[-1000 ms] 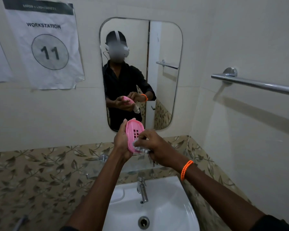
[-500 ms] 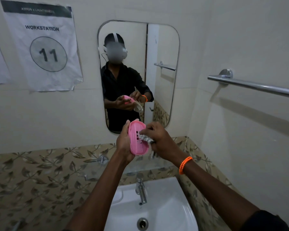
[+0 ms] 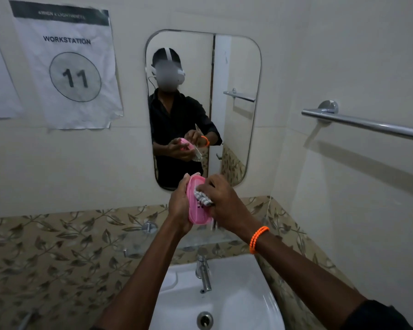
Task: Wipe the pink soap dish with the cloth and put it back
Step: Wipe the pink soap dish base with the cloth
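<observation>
Since a second ago the right hand (image 3: 222, 206) has slid its bunched cloth (image 3: 202, 197) from the lower end of the pink soap dish (image 3: 197, 206) up toward the upper end. Nearest, the white basin (image 3: 236, 303) is bare, holding only its drain. Above the tap (image 3: 203, 270), the left hand (image 3: 180, 208) clamps the dish upright by its back; the right hand's fingers are closed on the cloth, pressing it into the slotted hollow, which holds no soap. Wiping is midway, I judge; next comes finishing the rim, then setting it back, probably on the glass shelf (image 3: 138, 244) beneath the mirror (image 3: 234, 129).
</observation>
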